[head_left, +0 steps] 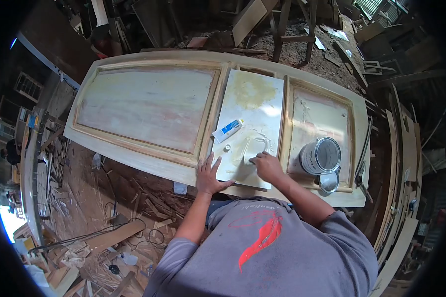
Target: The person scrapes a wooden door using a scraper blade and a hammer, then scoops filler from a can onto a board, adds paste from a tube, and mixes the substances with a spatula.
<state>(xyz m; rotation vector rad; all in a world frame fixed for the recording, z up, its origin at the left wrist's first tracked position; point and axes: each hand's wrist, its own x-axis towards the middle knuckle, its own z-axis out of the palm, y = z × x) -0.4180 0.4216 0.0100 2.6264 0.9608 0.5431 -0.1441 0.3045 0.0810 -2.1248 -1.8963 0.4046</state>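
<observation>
A white board [227, 109] lies across the panelled wooden door, with a yellowish stain at its far end and pale paste smeared near my right hand. My left hand [210, 176] rests with fingers spread on the board's near left edge and the door frame. Closed over the board, my right hand [268, 167] grips a pale flat scraper [249, 157], its blade partly hard to make out against the paste. A blue-and-white tube [228, 130] lies on the board, with a small white cap [227, 148] close by.
Right of my right hand, an open metal can [322, 156] stands on the wooden door [143, 161], with a round metal lid [329, 182] beside it. Wood scraps [153, 210] litter the floor at left. Long planks [396, 188] lean at right, and a wooden trestle [295, 37] stands behind.
</observation>
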